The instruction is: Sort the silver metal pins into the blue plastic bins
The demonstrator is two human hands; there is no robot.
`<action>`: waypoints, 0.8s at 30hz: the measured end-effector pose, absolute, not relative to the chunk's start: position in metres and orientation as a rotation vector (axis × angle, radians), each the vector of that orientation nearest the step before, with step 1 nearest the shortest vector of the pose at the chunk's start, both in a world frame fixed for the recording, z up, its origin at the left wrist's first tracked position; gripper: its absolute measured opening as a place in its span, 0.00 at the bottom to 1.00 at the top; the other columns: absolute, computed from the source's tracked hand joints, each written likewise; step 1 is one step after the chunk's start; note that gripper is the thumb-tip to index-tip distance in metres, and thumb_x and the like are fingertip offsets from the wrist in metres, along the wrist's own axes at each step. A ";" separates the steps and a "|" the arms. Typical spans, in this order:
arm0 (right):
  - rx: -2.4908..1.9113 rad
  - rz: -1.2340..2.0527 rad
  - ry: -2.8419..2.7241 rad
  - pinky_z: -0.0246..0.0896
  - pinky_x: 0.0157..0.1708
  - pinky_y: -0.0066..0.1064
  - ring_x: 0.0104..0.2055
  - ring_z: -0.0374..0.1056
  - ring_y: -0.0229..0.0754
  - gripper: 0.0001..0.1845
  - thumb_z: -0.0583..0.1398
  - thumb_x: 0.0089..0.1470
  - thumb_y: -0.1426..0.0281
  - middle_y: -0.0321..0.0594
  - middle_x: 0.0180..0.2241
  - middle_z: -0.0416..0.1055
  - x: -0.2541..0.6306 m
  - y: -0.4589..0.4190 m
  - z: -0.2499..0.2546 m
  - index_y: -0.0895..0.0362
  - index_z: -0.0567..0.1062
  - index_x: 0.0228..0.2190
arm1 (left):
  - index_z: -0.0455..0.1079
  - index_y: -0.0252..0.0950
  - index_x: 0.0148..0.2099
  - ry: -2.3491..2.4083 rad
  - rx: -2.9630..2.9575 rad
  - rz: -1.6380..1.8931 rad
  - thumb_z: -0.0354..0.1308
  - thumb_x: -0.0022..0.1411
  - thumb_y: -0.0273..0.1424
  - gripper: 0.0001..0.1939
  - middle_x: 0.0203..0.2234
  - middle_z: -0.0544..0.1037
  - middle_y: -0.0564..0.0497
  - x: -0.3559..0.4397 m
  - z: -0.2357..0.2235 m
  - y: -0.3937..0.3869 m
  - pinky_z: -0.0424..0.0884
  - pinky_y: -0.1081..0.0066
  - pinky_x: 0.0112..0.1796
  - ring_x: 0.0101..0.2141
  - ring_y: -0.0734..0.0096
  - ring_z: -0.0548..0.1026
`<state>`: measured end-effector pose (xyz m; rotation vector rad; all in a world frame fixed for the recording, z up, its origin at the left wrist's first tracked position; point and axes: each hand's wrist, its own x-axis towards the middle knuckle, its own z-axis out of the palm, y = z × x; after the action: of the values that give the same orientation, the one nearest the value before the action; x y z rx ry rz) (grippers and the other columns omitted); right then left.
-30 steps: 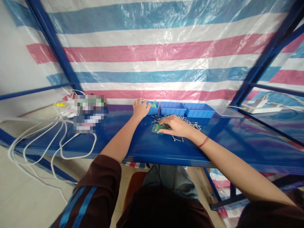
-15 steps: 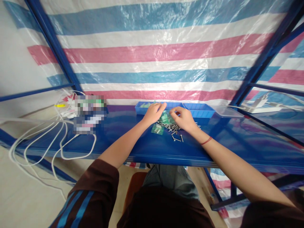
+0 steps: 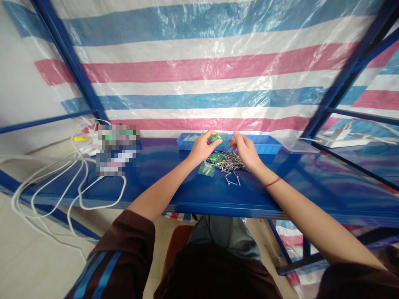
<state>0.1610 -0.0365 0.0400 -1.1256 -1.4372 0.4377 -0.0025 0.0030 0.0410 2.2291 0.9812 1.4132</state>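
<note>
My left hand (image 3: 203,147) is closed with thumb and fingers on a small green plastic bag (image 3: 222,140), held up above the shelf. Just right of the bag, my right hand (image 3: 246,150) has its fingertips pinched together; anything between them is too small to make out. Below both hands lies a pile of silvery screws (image 3: 232,162). Another green bag with metal pieces inside (image 3: 206,168) lies flat at the pile's left side. A few loose screws (image 3: 232,181) are in front of the pile.
Behind the hands stands a blue divided bin (image 3: 264,144), with green bags in its left part. White cables (image 3: 81,187) loop over the shelf at the left. A clear plastic lid (image 3: 299,145) and a white power strip (image 3: 343,139) are at the right.
My left hand has brought a green bag up off the pile, fingers closing on it. My right hand has risen slightly beside it, uncovering more of the screws.
</note>
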 end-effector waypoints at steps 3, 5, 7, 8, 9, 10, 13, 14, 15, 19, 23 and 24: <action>-1.127 0.688 -1.492 0.57 0.21 0.31 0.22 0.64 0.38 0.29 0.48 0.55 0.44 0.41 0.22 0.71 0.162 -0.035 0.038 0.55 0.70 0.25 | 0.70 0.38 0.39 0.867 2.397 1.418 0.58 0.61 0.32 0.05 0.37 0.77 0.50 -0.003 0.045 -0.003 0.68 0.66 0.45 0.41 0.69 0.73; -1.105 0.836 -1.481 0.57 0.20 0.31 0.24 0.65 0.38 0.23 0.53 0.55 0.48 0.41 0.25 0.72 0.162 -0.035 0.038 0.55 0.70 0.28 | 0.71 0.38 0.39 0.735 2.521 1.409 0.57 0.62 0.29 0.03 0.39 0.77 0.50 -0.002 0.045 -0.006 0.66 0.64 0.49 0.44 0.69 0.73; -1.066 0.938 -1.397 0.58 0.21 0.30 0.27 0.68 0.40 0.16 0.60 0.50 0.56 0.41 0.28 0.73 0.163 -0.035 0.038 0.56 0.70 0.31 | 0.72 0.39 0.38 0.683 2.631 1.404 0.56 0.61 0.26 0.05 0.44 0.75 0.49 -0.001 0.043 -0.007 0.63 0.61 0.53 0.48 0.67 0.70; -1.047 0.962 -1.338 0.60 0.22 0.30 0.28 0.68 0.40 0.14 0.62 0.47 0.60 0.40 0.29 0.73 0.164 -0.034 0.038 0.56 0.70 0.33 | 0.72 0.39 0.38 0.698 2.674 1.399 0.56 0.59 0.24 0.06 0.47 0.73 0.49 -0.001 0.042 -0.008 0.61 0.59 0.55 0.51 0.66 0.68; -1.034 0.962 -1.279 0.61 0.24 0.31 0.29 0.69 0.40 0.15 0.64 0.44 0.63 0.39 0.29 0.73 0.165 -0.033 0.039 0.55 0.69 0.34 | 0.73 0.40 0.39 0.735 2.701 1.396 0.57 0.58 0.23 0.09 0.51 0.71 0.49 -0.001 0.040 -0.008 0.60 0.58 0.56 0.53 0.65 0.66; -1.027 0.934 -1.232 0.62 0.25 0.31 0.29 0.69 0.40 0.17 0.65 0.41 0.65 0.38 0.28 0.73 0.167 -0.031 0.039 0.55 0.69 0.35 | 0.73 0.41 0.40 0.782 2.707 1.399 0.57 0.56 0.22 0.11 0.54 0.68 0.49 -0.001 0.039 -0.009 0.59 0.57 0.56 0.55 0.63 0.64; -1.013 0.679 -1.225 0.65 0.30 0.34 0.29 0.69 0.40 0.17 0.66 0.42 0.65 0.36 0.26 0.73 0.173 -0.027 0.039 0.56 0.70 0.35 | 0.72 0.40 0.44 0.890 2.588 1.406 0.57 0.54 0.24 0.14 0.54 0.66 0.47 -0.001 0.039 -0.009 0.60 0.58 0.55 0.54 0.62 0.65; -0.999 0.548 -1.259 0.65 0.32 0.35 0.29 0.69 0.41 0.15 0.65 0.43 0.65 0.37 0.27 0.73 0.174 -0.026 0.040 0.56 0.71 0.34 | 0.72 0.39 0.44 0.907 2.507 1.382 0.57 0.56 0.26 0.12 0.51 0.70 0.46 -0.001 0.040 -0.008 0.62 0.59 0.53 0.51 0.63 0.67; -0.982 0.410 -1.306 0.66 0.34 0.37 0.31 0.70 0.42 0.12 0.64 0.45 0.65 0.38 0.27 0.74 0.174 -0.027 0.041 0.57 0.72 0.32 | 0.72 0.38 0.43 0.913 2.415 1.338 0.55 0.59 0.29 0.10 0.46 0.73 0.47 0.000 0.041 -0.007 0.65 0.61 0.51 0.47 0.65 0.70; -0.905 -0.023 -1.566 0.66 0.41 0.41 0.37 0.72 0.45 0.06 0.60 0.52 0.66 0.42 0.33 0.77 0.172 -0.037 0.044 0.56 0.75 0.30 | 0.73 0.35 0.34 0.907 2.020 1.122 0.38 0.68 0.44 0.26 0.30 0.76 0.49 0.003 0.042 0.002 0.69 0.70 0.39 0.33 0.71 0.73; -0.781 -0.211 -1.849 0.65 0.47 0.44 0.43 0.72 0.46 0.09 0.56 0.56 0.71 0.41 0.38 0.78 0.168 -0.043 0.044 0.54 0.77 0.32 | 0.72 0.36 0.35 0.849 1.728 1.074 0.39 0.66 0.50 0.28 0.27 0.75 0.49 0.006 0.039 0.010 0.64 0.74 0.28 0.26 0.75 0.70; -0.756 -0.250 -1.907 0.65 0.48 0.45 0.45 0.72 0.46 0.10 0.56 0.56 0.72 0.41 0.39 0.78 0.168 -0.042 0.044 0.53 0.77 0.32 | 0.72 0.36 0.36 0.835 1.692 1.093 0.43 0.65 0.50 0.25 0.27 0.74 0.50 0.006 0.037 0.011 0.63 0.75 0.27 0.26 0.75 0.69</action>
<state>0.1683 -0.0423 0.0437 -0.7557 -1.9067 -0.2496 0.0062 0.0114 0.0375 1.6918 0.8345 1.0925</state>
